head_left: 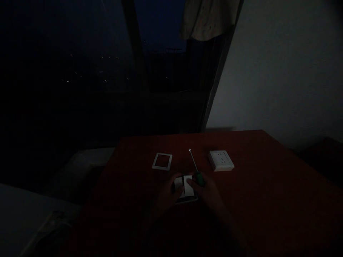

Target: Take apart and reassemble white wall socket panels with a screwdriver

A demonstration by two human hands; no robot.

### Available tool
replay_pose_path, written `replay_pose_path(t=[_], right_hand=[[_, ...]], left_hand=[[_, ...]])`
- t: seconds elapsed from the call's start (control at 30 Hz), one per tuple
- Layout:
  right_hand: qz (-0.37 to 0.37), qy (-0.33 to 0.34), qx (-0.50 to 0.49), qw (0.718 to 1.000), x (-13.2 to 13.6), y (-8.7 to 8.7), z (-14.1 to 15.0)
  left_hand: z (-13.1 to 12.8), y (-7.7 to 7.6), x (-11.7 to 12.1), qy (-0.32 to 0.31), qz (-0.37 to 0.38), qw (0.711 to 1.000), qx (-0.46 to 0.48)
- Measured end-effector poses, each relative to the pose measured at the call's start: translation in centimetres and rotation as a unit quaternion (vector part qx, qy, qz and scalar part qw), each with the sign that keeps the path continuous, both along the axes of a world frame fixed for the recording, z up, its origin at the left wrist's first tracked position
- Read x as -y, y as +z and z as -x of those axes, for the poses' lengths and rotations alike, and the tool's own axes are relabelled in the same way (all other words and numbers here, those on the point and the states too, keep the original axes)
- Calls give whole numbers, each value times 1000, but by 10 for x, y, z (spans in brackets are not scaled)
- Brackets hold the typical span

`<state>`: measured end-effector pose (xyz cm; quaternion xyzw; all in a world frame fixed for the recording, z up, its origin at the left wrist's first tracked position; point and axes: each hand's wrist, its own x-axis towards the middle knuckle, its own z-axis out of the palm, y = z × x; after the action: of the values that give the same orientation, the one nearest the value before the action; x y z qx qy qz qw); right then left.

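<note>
Between my two hands is a wall switch (189,191) with two white rockers and a dark surround. My left hand (167,194) grips its left side, the thumb lying over the left rocker. My right hand (210,192) closes on the right side, its thumb on the right rocker. A screwdriver with a green handle (199,179) lies at my right hand's fingers, its metal shaft pointing away from me; whether the hand holds it or it rests on the table, I cannot tell. The undersides of the fingers are hidden.
A white square frame (154,166) lies flat on the reddish-brown table (254,200), left of the screwdriver tip. A white socket box (222,160) stands to the right. Behind the table are a dark window and a pale wall (273,71). The room is very dim.
</note>
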<state>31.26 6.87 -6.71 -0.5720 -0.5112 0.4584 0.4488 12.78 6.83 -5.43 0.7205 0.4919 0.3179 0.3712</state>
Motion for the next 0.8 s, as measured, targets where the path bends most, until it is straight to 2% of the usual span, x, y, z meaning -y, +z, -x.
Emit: replay_pose_path(t=[0.2,0.4,0.63,0.8], right_hand=[[-11,10,3,1000,1,0,0],[-29,14,26,999,0,-1,0],[-46,21,62,997,-3,-8,-2],[-32,24,64,997,-4,-8,-1]], left_hand=[[-1,3,0,1,14,1000,1],[-1,-1,-1,20,4,1000,1],[-4,0,1,-5,20,1000,20],[-6,-4,2,-5,29,999,24]])
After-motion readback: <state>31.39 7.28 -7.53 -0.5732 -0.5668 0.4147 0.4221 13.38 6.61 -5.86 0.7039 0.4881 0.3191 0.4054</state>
